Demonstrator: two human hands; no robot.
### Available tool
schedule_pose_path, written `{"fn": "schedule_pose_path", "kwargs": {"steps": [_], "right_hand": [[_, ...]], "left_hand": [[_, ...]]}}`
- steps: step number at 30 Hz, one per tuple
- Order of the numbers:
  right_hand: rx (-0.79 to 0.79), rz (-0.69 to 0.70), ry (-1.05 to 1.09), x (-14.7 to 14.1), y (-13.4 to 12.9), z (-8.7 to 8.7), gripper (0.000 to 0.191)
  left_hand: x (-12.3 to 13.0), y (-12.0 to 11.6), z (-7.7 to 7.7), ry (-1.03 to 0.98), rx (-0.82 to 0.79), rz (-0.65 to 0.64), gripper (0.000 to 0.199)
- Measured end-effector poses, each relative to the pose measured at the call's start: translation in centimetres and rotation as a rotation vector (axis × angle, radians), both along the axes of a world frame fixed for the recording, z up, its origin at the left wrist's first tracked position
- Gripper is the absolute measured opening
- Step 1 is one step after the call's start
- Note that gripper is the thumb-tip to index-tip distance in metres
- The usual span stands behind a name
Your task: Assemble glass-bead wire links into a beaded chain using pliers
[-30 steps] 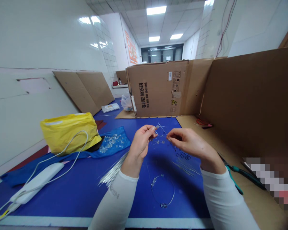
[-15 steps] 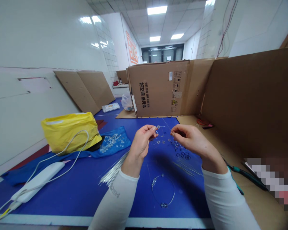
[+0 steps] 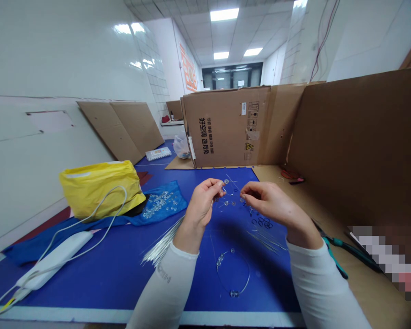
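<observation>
My left hand [image 3: 202, 197] pinches a thin curved wire between thumb and fingertips, with a clear bead [image 3: 226, 182] just beyond the fingers. Close by on the right, my right hand [image 3: 262, 197] is closed in a pinch on a thin straight wire [image 3: 233, 182], which slants up and left toward the bead. Beneath the hands lie loose clear beads [image 3: 226, 203] and several dark rings [image 3: 262, 223]. Nearer me, a wire loop [image 3: 249, 274] strung with clear beads rests on the blue table.
A bundle of silvery wires [image 3: 162, 242] lies by my left forearm, thinner wires [image 3: 267, 241] by the right. Clear beads sit on a blue cloth [image 3: 178, 196] beside a yellow bag [image 3: 101, 187]. Pliers [image 3: 354, 253] and a white power strip [image 3: 55, 260] flank the work. Cardboard [image 3: 226, 132] stands behind.
My right hand has moved slightly left and down, closer to my left hand. The straight wire at its fingertips has swung with it. My left hand stays put.
</observation>
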State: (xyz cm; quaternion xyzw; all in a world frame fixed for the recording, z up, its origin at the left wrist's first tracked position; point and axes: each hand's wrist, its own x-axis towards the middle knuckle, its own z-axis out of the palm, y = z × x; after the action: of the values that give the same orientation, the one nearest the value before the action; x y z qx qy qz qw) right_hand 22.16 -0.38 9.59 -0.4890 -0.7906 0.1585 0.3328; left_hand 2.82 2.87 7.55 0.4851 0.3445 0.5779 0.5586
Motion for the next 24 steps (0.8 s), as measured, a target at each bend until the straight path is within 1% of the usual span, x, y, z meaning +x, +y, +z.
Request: {"fn": "schedule_pose_path", "kwargs": {"steps": [7, 12, 18, 24], "right_hand": [[-0.016, 0.026, -0.049, -0.8, 0.1, -0.3, 0.02], [-0.027, 0.016, -0.086, -1.0, 0.2, -0.5, 0.02], [-0.018, 0.015, -0.081, -1.1, 0.1, -0.5, 0.019], [-0.018, 0.016, -0.08, -1.1, 0.2, -0.6, 0.019]], "left_hand": [[0.2, 0.0, 0.0, -0.011, -0.01, 0.003, 0.026], [0.1, 0.1, 0.0, -0.021, -0.007, -0.002, 0.023], [0.2, 0.1, -0.1, -0.036, -0.025, 0.012, 0.02], [0.1, 0.2, -0.1, -0.049, -0.023, 0.012, 0.022]]}}
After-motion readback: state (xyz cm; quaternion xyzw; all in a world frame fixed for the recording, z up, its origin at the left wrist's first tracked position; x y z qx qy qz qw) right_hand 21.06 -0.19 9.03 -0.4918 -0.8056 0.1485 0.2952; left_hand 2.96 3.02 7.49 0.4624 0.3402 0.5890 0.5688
